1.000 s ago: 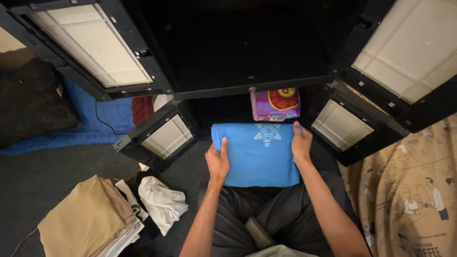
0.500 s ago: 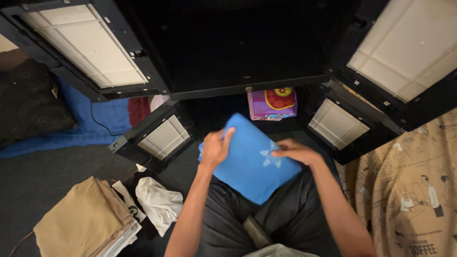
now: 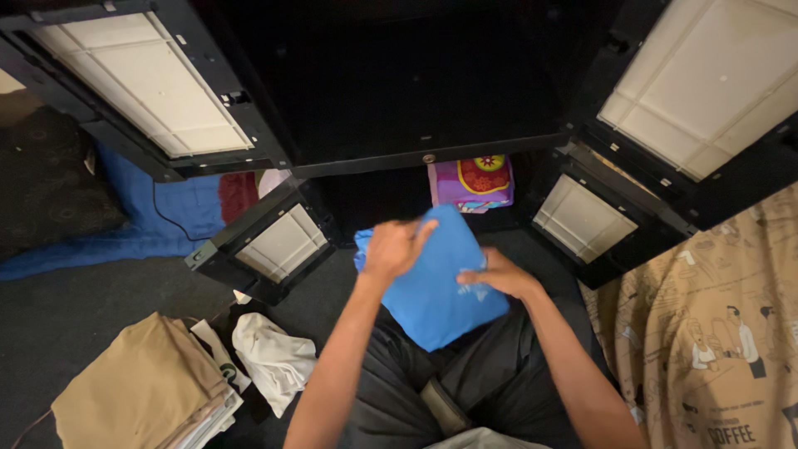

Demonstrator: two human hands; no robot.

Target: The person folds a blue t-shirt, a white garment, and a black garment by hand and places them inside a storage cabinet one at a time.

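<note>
A folded blue garment (image 3: 436, 287) with a white pattern lies turned at an angle over my lap, in front of the open black cabinet (image 3: 416, 91). My left hand (image 3: 392, 247) grips its upper left edge. Flat on its lower right part, over the white pattern, presses my right hand (image 3: 496, 277). Just beyond, on the cabinet's lower shelf, sits a folded purple cloth (image 3: 470, 184) with red and yellow patterns.
Four cabinet doors with white panels stand open, two lower ones (image 3: 274, 245) (image 3: 582, 220) flanking my hands. Folded tan cloth (image 3: 137, 391) and a crumpled white cloth (image 3: 270, 357) lie at lower left. A beige printed sheet (image 3: 715, 333) is at right, blue bedding (image 3: 166, 216) at left.
The blue garment was flat and square in both hands; it has been rotated and drawn toward my lap. My right hand slid from its far edge onto its top.
</note>
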